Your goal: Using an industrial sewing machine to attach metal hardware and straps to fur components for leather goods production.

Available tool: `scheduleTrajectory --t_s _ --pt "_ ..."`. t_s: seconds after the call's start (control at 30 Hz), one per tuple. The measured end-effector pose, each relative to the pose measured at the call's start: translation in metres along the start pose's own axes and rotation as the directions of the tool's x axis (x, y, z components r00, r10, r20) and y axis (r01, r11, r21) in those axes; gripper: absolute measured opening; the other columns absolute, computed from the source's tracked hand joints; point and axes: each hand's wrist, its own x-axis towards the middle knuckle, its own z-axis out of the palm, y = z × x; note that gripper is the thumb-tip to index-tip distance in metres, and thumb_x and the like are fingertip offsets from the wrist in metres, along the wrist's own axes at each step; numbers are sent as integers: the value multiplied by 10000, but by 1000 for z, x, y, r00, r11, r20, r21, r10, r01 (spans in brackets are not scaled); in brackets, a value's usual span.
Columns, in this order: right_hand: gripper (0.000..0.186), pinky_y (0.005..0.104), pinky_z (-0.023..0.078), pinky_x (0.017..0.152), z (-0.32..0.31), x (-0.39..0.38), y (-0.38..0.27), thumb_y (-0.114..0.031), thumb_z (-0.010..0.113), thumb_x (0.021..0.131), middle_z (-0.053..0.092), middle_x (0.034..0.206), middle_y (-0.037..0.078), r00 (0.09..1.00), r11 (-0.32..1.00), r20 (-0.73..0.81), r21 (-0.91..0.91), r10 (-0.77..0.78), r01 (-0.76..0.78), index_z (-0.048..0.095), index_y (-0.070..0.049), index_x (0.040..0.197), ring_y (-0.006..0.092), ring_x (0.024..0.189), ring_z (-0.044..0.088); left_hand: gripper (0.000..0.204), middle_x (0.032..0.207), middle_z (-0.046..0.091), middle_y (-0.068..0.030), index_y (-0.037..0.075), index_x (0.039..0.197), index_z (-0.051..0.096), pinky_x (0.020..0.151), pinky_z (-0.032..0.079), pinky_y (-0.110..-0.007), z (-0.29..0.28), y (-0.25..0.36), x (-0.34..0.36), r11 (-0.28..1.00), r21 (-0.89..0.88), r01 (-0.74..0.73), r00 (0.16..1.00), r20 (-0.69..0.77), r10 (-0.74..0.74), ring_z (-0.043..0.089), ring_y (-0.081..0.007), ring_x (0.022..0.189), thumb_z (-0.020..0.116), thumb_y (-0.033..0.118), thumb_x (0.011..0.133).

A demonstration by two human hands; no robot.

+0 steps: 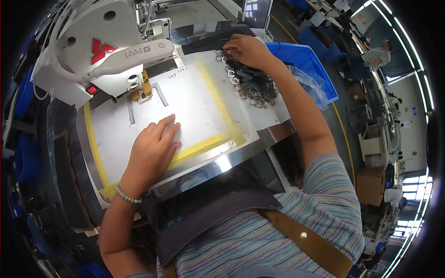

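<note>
My left hand rests on the white template sheet, fingers stretched out and holding nothing. Two narrow slots are cut in the sheet, one of them a slot just right of the needle area. At the far right, my right hand reaches to the upper end of a pile of black strap pieces with metal rings. Its fingers are curled together at the pile's edge; whatever is between the fingertips is hidden. The sewing machine head stands over the sheet, its brass-coloured presser part near the slots.
Yellow tape borders the sheet, and a metal plate edge runs along the near side. Behind my right arm is a blue bin with clear plastic bags. A screen stands at the back. Other people work farther right.
</note>
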Motion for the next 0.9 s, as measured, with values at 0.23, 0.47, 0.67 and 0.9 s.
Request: scheduleTrajectory --t_s 0.23,0.47,0.67,0.9 --pt "233 474 555 901 12 1 -10 -60 644 918 693 1081 106 998 997 -52 62 -46 49 774 -117 1102 347 1067 679 430 1435 624 -163 7 1313 655 934 534 -421 1 -2 -1 1000 3 -10 1000 -5 10 648 -325 1048 749 110 906" --pt "203 382 569 842 -21 -12 -3 46 617 916 695 1149 122 976 972 216 227 10 -60 729 -35 1065 296 985 707 435 1399 642 -173 -6 1296 670 924 544 -404 0 0 0 999 32 -25 1000 -17 25 642 -304 1035 775 122 894" --pt "309 375 568 880 -23 14 31 -47 712 941 706 1252 128 1000 999 6 30 -22 22 716 -69 1249 271 1032 704 402 1374 659 -167 -7 1252 691 911 548 -397 -4 3 8 997 42 -63 996 -57 65 645 -300 1037 785 105 877" --pt "471 419 541 931 10 56 73 -235 810 935 703 1209 130 967 990 228 106 -112 90 680 -41 1344 309 1004 681 371 1288 668 -136 -6 1209 676 923 539 -398 -8 20 81 956 203 -213 971 -67 230 626 -287 1071 776 157 891"
